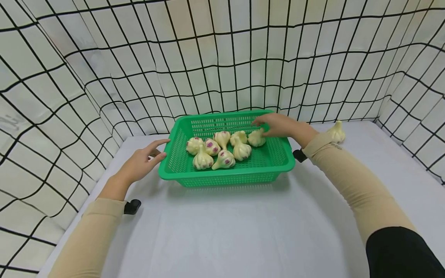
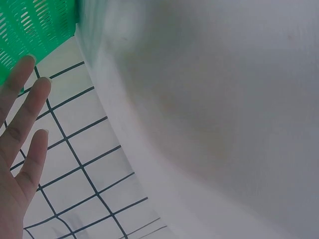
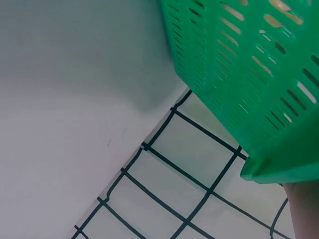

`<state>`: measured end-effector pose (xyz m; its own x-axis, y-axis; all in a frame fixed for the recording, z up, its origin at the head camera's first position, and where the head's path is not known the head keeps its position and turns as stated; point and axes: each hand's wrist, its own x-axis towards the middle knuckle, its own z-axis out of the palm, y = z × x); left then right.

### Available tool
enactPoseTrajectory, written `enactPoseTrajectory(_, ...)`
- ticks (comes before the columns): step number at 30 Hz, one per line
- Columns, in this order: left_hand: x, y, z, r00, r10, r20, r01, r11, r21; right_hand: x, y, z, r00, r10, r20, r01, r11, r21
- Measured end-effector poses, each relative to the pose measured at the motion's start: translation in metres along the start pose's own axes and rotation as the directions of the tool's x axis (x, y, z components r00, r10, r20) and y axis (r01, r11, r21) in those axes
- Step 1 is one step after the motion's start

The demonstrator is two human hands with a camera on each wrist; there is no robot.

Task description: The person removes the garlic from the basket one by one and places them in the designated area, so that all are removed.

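Note:
Several garlic bulbs, some streaked purple, lie in a green plastic basket (image 1: 229, 174) in the head view. My right hand (image 1: 278, 125) reaches over the basket's right end, fingers spread above a pale garlic bulb (image 1: 256, 138) and the thumb right beside it. Green basket shows between the index finger and the thumb. At the opposite end my left hand (image 1: 140, 162) has its fingertips at the basket's left rim, fingers loosely extended. Three of those fingers (image 2: 25, 112) show in the left wrist view. Basket wall (image 3: 239, 74) hides most of the right hand in the right wrist view.
One more garlic bulb (image 1: 336, 133) stands on the white table (image 1: 222, 231) beyond the right forearm. Black netting (image 1: 215, 73) over white panels encloses the table at the back and both sides, close behind the basket.

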<state>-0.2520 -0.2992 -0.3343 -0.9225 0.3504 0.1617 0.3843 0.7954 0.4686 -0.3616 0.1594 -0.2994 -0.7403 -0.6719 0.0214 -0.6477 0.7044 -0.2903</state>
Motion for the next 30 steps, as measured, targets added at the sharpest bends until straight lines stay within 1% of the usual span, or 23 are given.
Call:
enactPoseTrajectory(8, 0.0, 0.0, 0.001, 1.0, -0.006, 0.009, 0.006, 1.0, -0.003, 0.011, -0.002, 0.002, 0.994, 0.051, 0.098, -0.047, 0.998, -0.042)
enactPoseTrajectory(13, 0.0, 0.0, 0.001, 1.0, -0.004, 0.0, 0.004, 1.0, 0.003, 0.017, -0.001, 0.004, 0.989, 0.067, 0.131, -0.057, 0.996, -0.075)
enactPoseTrajectory(20, 0.001, 0.0, 0.001, 1.0, -0.007, 0.002, 0.007, 1.0, -0.001, 0.02, -0.006, 0.004, 0.972, 0.139, 0.188, -0.113, 0.984, -0.14)
enactPoseTrajectory(26, 0.001, 0.0, 0.0, 1.0, -0.007, -0.003, 0.007, 1.0, -0.005, 0.019, -0.007, 0.006, 0.965, 0.164, 0.206, -0.124, 0.973, -0.193)
enactPoseTrajectory(30, 0.0, -0.001, 0.001, 1.0, -0.006, -0.002, 0.006, 1.0, -0.009, 0.018, -0.009, 0.008, 0.964, 0.161, 0.212, -0.121, 0.974, -0.19)
